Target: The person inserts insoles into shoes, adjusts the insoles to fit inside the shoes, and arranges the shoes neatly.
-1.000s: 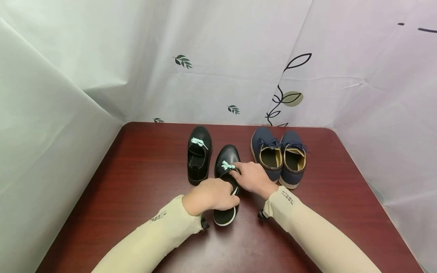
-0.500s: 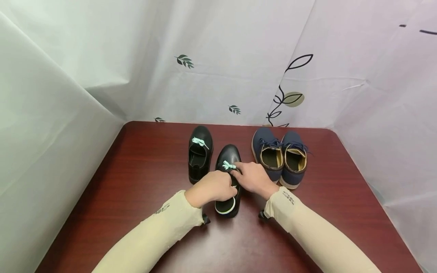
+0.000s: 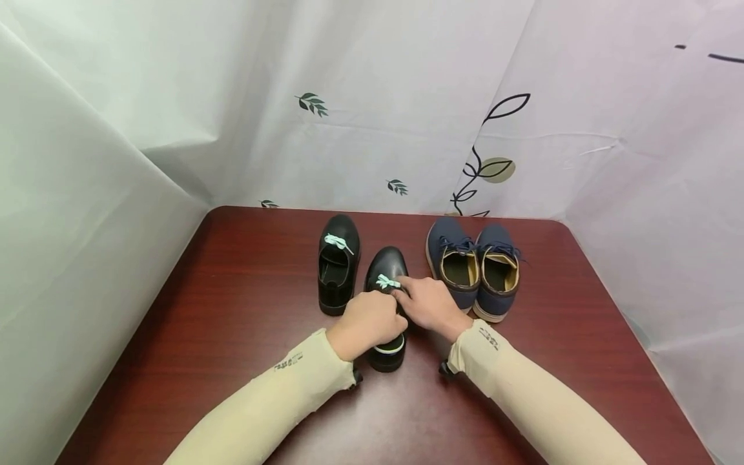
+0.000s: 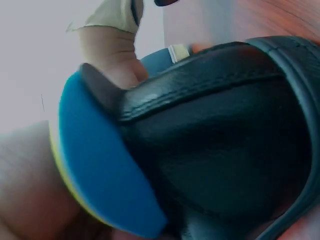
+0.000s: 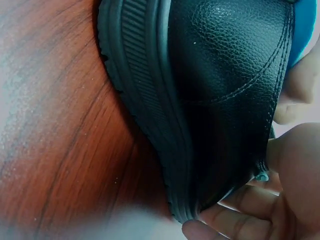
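A black leather shoe with a mint-green lace bow lies in the middle, toe pointing away. My right hand holds it at the lace area; in the right wrist view the fingers wrap its upper near the toe. Over the shoe's opening, my left hand grips an insole with a blue underside and a pale edge. In the left wrist view the insole slants up out of the opening, its lower part hidden inside. Beneath the left hand, the shoe's heel shows.
Just left stands the matching black shoe, also laced in mint green. A pair of navy shoes, the left one and the right one, sits behind my right hand. All rest on a reddish-brown table with white curtains around it.
My left hand has shifted forward with the insole, whose heel end has gone from lying over the shoe's back to mostly within it. My right hand keeps its hold on the shoe.
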`<state>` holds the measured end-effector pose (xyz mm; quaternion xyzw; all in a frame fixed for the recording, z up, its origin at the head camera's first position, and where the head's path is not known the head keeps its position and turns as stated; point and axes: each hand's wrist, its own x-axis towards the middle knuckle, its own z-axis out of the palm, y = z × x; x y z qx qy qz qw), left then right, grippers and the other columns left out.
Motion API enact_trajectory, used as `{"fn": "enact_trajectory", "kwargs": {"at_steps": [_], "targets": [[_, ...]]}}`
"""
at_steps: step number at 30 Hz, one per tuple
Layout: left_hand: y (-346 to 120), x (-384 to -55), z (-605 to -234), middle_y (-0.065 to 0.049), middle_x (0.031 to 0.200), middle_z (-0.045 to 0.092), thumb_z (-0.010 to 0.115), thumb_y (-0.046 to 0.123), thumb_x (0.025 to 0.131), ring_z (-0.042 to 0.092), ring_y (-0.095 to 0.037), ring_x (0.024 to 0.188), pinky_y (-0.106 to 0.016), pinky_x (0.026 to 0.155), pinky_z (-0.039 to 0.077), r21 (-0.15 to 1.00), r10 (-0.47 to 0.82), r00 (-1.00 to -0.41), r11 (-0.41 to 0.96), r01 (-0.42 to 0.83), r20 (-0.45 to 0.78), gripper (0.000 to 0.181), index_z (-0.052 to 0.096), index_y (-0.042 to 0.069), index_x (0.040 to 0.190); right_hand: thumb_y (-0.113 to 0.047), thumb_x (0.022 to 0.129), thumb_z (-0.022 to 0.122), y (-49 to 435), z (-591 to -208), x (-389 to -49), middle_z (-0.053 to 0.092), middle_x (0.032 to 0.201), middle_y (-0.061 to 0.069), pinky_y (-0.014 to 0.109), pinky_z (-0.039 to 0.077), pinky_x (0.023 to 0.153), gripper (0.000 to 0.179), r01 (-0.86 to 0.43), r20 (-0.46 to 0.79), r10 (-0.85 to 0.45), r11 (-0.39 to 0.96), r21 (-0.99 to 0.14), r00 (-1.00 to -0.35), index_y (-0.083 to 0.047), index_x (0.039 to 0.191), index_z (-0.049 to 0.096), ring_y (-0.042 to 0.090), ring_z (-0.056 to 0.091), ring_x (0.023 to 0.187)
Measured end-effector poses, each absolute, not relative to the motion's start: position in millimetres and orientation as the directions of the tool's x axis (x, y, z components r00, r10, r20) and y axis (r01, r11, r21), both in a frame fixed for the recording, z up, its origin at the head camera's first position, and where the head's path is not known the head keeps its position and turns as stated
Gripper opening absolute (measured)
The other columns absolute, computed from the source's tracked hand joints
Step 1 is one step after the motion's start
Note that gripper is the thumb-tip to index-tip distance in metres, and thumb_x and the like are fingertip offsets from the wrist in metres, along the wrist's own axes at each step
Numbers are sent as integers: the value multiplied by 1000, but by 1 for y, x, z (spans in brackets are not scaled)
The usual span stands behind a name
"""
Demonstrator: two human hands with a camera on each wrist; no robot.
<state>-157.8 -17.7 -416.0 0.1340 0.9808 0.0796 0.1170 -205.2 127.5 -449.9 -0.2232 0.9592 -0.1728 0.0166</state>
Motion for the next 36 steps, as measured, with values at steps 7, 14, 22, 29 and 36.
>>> {"fn": "enact_trajectory", "kwargs": {"at_steps": [7, 14, 22, 29, 36], "targets": [[-24, -139, -409, -16, 136, 60, 56, 72, 83, 64, -34, 112, -47, 84, 55, 175, 277, -919, 956, 235, -282, 81, 55, 19, 144, -41, 102, 54, 127, -451, -206, 75, 91, -1, 42, 55, 73, 34, -415, 39, -427, 848, -328, -903, -24, 129, 67, 17, 68, 73], [-32, -134, -403, 0, 72, 57, 60, 30, 91, 55, -17, 70, -32, 61, 46, 329, 421, -895, 874, 357, -148, 21, 61, 15, 77, -39, 102, 56, 128, -447, -206, 59, 61, -4, 37, 47, 61, 28, -421, 54, -427, 849, -319, -902, -25, 122, 69, 14, 54, 55], [-28, -134, -404, -6, 73, 63, 63, 18, 93, 64, -22, 72, -37, 64, 53, 270, 466, -881, 861, 431, -78, 18, 63, 9, 77, -38, 101, 56, 127, -449, -204, 57, 61, -6, 36, 47, 60, 29, -417, 50, -425, 850, -322, -904, -24, 123, 69, 12, 52, 55], [-24, -140, -415, -7, 81, 68, 61, 17, 95, 68, -22, 81, -36, 69, 56, 196, 506, -862, 849, 491, -33, 13, 65, 7, 86, -38, 102, 55, 127, -451, -204, 54, 59, -6, 36, 46, 59, 20, -428, 52, -434, 849, -309, -899, -25, 108, 68, 13, 53, 55], [-24, -143, -425, -4, 84, 69, 65, 18, 93, 69, -18, 79, -32, 63, 57, 92, 541, -839, 834, 545, 63, 10, 68, 8, 90, -37, 103, 53, 126, -452, -204, 58, 62, -5, 38, 48, 61, 18, -442, 63, -445, 846, -299, -893, -25, 103, 67, 13, 56, 57]]}}
